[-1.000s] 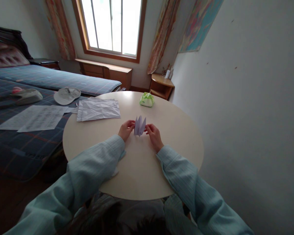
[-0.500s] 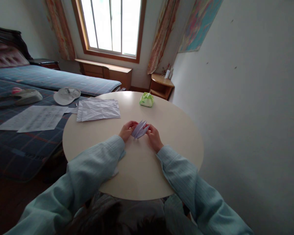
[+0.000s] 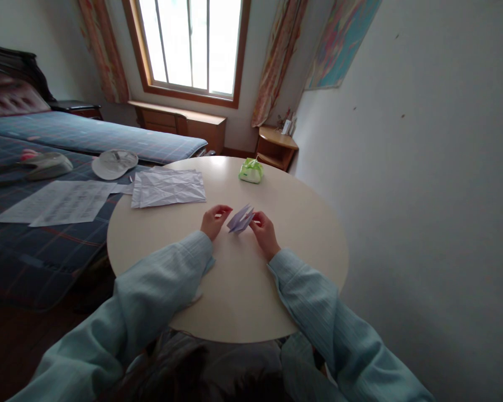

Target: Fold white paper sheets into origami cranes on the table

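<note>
A small piece of folded paper (image 3: 240,220), pale lilac-white with pointed flaps, is held just above the round cream table (image 3: 243,290). My right hand (image 3: 265,230) pinches its right edge between thumb and fingers. Just left of the paper is my left hand (image 3: 214,221), its fingers bent and slightly apart, with a narrow gap between the fingertips and the paper. Nothing shows in that hand.
Creased white sheets (image 3: 170,187) lie at the table's left edge. A green tissue pack (image 3: 251,171) stands toward the back. On the bed (image 3: 58,251) to the left are printed sheets (image 3: 67,202) and a white cap (image 3: 114,164). A wall (image 3: 419,195) rises close on the right.
My left hand has let go of the folded paper and drawn a little left. The paper has turned slightly and stays in my right hand.
</note>
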Demonstrator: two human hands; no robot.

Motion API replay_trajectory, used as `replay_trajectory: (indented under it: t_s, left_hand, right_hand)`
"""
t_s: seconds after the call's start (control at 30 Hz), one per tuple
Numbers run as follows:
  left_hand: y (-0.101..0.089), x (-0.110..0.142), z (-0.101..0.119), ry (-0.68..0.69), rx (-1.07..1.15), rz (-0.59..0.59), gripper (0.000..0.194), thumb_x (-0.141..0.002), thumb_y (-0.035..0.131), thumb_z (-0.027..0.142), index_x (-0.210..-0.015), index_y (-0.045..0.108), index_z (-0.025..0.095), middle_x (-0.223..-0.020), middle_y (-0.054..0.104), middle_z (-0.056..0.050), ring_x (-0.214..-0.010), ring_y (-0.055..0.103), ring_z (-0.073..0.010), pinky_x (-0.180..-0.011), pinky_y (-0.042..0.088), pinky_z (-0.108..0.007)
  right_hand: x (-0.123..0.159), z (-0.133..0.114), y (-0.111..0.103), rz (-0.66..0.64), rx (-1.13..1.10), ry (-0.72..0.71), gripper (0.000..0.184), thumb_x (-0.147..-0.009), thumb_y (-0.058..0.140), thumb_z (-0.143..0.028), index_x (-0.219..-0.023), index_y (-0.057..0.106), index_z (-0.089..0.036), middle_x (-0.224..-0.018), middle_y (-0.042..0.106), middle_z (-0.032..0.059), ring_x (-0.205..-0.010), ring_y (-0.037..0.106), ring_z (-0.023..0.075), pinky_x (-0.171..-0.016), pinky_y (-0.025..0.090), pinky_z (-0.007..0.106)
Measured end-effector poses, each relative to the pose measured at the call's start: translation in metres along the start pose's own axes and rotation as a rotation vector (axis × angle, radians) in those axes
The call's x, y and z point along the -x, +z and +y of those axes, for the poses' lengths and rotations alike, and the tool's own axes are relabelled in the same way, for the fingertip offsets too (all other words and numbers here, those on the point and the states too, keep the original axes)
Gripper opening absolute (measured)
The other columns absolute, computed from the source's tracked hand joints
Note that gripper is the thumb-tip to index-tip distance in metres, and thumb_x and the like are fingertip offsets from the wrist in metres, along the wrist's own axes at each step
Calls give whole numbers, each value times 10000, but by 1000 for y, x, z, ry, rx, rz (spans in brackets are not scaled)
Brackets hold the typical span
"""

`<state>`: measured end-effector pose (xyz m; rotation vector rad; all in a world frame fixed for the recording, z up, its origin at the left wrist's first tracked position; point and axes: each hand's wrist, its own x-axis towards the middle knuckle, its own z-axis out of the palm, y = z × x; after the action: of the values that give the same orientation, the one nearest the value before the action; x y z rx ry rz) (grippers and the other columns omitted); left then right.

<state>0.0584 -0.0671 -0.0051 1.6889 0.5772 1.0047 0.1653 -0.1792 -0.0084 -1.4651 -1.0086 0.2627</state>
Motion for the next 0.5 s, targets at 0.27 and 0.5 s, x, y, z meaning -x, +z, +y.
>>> replay_trajectory:
  t_s: [0.27, 0.5]
  left_hand:
    - [2, 5, 8, -57, 111, -165, 348, -563, 638, 405, -784, 618, 137, -737, 627, -43, -673, 555, -135, -594, 425, -237]
    - [3, 4, 4, -73, 113, -173, 331, -563, 631, 406, -741, 611, 128, -704, 614, -34, -658, 552, -133, -585, 427, -240]
  right_hand:
    - [1, -7, 0, -22, 8, 3, 261, -688, 508, -417, -766, 540, -170, -777, 591, 30, -734, 545, 140, -658, 451, 276]
    - [2, -9, 0, 4, 17, 16, 251, -661, 544, -407, -724, 509, -167, -718, 567, 14, -678, 538, 129, -604, 439, 260]
